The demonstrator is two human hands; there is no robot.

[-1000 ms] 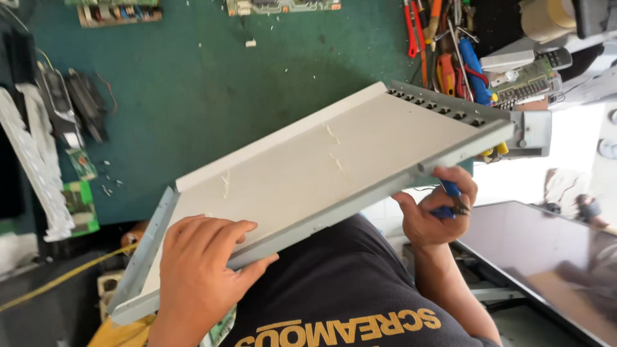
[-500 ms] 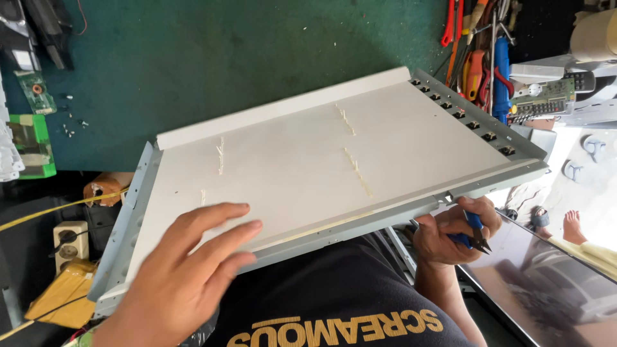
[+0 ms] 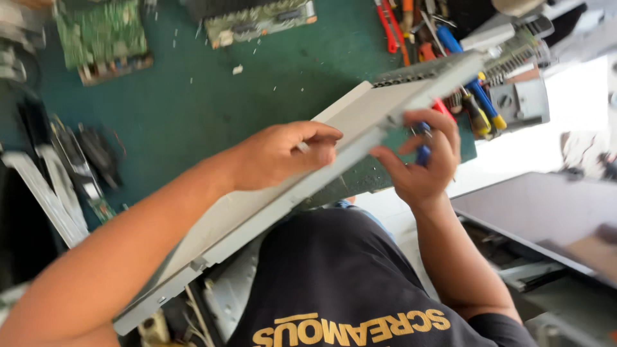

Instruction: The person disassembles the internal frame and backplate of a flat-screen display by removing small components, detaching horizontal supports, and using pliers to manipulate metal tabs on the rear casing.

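We now tilt the metal panel (image 3: 360,122) steeply; left hand (image 3: 283,154) has slid up, fingers curled over its edge; right hand (image 3: 421,160) grips panel and blue screwdriver (image 3: 422,154).

The flat metal panel (image 3: 360,122) was pale grey-white, its folded edge a duller grey, with a dark band of small vent holes along the far end. The bench mat (image 3: 193,103) was deep teal-green, flecked with tiny white specks. Two circuit boards lay on it — one bright green (image 3: 103,38), one green with a pale strip (image 3: 260,22). The tool pile (image 3: 443,45) showed red, orange and blue handles, one tipped yellow. The tool handle (image 3: 422,154) in the right hand (image 3: 421,170) was blue. The shirt (image 3: 340,283) was black — its lettering mustard-yellow.
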